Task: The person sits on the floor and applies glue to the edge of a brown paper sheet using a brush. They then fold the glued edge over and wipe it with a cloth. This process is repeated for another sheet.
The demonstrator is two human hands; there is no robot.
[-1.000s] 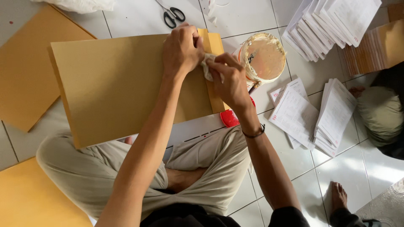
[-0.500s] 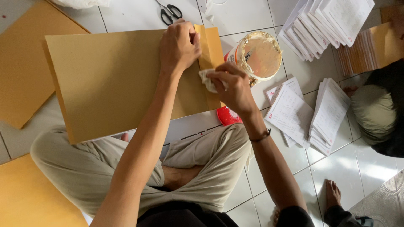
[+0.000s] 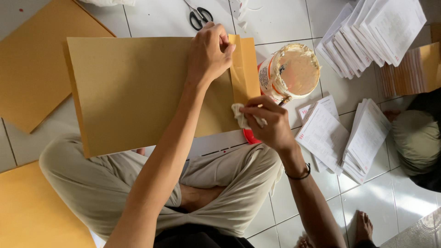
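1. The left hand pressed flat-fisted on the far end of a large brown envelope, beside its folded flap; it gripped nothing.
2. The right hand pinched a small white cloth against the near end of the flap.
3. The envelope lay across the person's crossed legs and the white tiled floor.
4. An open glue tub stood just beside the flap.
5. Scissors lay beyond the envelope's far edge.
6. Stacks of printed sheets lay on the floor to the right of the tub.
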